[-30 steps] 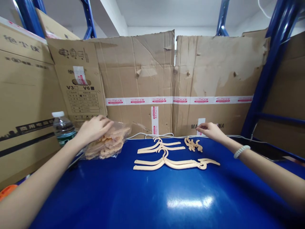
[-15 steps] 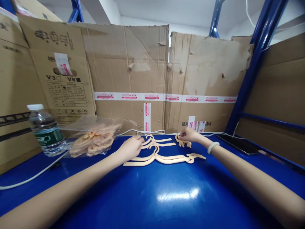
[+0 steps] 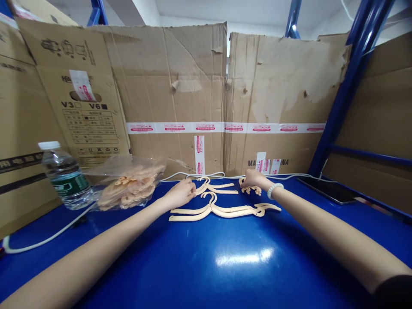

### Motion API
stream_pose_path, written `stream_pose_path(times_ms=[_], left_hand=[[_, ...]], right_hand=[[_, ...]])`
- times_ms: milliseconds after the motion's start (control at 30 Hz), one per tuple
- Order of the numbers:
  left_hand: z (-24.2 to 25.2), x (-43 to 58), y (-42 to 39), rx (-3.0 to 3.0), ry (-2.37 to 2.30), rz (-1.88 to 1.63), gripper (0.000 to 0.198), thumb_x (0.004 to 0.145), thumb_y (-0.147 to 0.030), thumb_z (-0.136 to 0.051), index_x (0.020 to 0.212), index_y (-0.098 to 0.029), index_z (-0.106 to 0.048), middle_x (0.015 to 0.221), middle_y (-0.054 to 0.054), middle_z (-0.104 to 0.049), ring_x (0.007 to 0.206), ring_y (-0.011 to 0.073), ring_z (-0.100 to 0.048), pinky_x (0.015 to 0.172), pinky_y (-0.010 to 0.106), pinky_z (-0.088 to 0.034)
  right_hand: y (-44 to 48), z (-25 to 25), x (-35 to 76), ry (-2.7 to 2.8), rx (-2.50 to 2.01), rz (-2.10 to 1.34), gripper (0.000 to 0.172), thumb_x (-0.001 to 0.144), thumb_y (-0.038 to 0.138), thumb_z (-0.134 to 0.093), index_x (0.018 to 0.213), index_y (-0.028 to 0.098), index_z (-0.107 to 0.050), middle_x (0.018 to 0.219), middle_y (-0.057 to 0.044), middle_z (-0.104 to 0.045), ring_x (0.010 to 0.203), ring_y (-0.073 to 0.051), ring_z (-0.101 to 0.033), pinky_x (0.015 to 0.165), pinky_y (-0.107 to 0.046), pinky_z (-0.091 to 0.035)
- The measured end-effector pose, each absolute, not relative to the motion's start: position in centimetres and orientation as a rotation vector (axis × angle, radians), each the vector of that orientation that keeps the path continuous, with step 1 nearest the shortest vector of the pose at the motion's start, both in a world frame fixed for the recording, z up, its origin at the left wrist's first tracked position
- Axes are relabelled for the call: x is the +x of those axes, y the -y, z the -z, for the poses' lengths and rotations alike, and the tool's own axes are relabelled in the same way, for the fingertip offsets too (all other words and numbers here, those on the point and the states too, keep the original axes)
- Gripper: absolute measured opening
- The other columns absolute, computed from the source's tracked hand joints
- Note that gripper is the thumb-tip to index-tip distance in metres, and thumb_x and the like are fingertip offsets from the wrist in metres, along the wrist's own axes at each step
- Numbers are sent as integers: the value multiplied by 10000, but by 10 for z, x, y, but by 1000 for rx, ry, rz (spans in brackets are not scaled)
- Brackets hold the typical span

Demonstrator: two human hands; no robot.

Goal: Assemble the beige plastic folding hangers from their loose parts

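My left hand (image 3: 181,194) is closed at the left end of a pale beige hanger (image 3: 222,189) in the back group, hiding the tip of its arm. Nearer to me lie two more beige hangers (image 3: 233,211), one close behind the other, with hooks pointing away. A curved beige piece (image 3: 268,207) lies at their right end. My right hand (image 3: 255,179), with a pale bead bracelet on the wrist, reaches down to a small group of curly beige pieces (image 3: 252,189). Its fingers are pinched on one of them, and the fingertips are partly hidden.
A clear plastic bag (image 3: 130,182) of beige pieces lies at the left, beside a water bottle (image 3: 67,176). Cardboard sheets (image 3: 174,98) stand along the back. White cable (image 3: 38,246) crosses the blue table (image 3: 199,266). A dark phone-like slab (image 3: 326,190) lies at the right.
The view has shifted slightly. My right hand has moved a little left and up relative to the curly pieces. My left hand stays at the back hanger.
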State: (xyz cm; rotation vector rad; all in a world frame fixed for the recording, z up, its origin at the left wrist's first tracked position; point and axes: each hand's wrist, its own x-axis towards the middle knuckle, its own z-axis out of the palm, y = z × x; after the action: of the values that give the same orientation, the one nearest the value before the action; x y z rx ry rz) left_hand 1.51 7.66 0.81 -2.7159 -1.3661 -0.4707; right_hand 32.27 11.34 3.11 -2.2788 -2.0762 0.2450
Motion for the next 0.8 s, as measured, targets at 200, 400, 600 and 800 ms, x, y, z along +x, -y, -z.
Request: stream_pose_path(times_ms=[200, 400, 600, 800], left_hand=[[-20, 19, -70, -2666, 1418, 701, 154, 942, -282, -559, 951, -134, -599, 874, 27, -622, 802, 177, -613, 755, 358, -505], [-25, 20, -45, -2639, 1437, 906, 55, 930, -189, -482, 923, -176, -535, 801, 29, -631, 740, 201, -621, 683, 326, -460], [-16, 17, -7, -2646, 1423, 1120, 62, 923, -248, -446, 905, -222, -499, 838, 32, -656, 750, 214, -645, 675, 326, -482], [2, 10, 26, -2726, 1389, 1240, 210, 938, -286, -435, 1075, -250, -591, 1039, 65, -684, 930, 210, -677, 728, 292, -564]], right_hand=[[-113, -37, 325, 1967, -2286, -360, 282, 944, 312, -617, 1170, 146, -591, 1164, -89, -604, 976, -227, -625, 815, -398, -546], [-103, -43, 335, 1835, -2219, -620, 281, 949, 308, -609, 1171, 136, -587, 1148, -90, -609, 944, -216, -632, 796, -393, -554], [-91, -51, 350, 1681, -1905, -938, 200, 964, 291, -590, 1083, 132, -610, 1006, -55, -642, 788, -160, -644, 675, -313, -567], [-44, -41, 353, 1535, -1363, -1292, 178, 793, 173, -755, 938, 137, -659, 778, -26, -673, 681, -108, -647, 661, -197, -557]])
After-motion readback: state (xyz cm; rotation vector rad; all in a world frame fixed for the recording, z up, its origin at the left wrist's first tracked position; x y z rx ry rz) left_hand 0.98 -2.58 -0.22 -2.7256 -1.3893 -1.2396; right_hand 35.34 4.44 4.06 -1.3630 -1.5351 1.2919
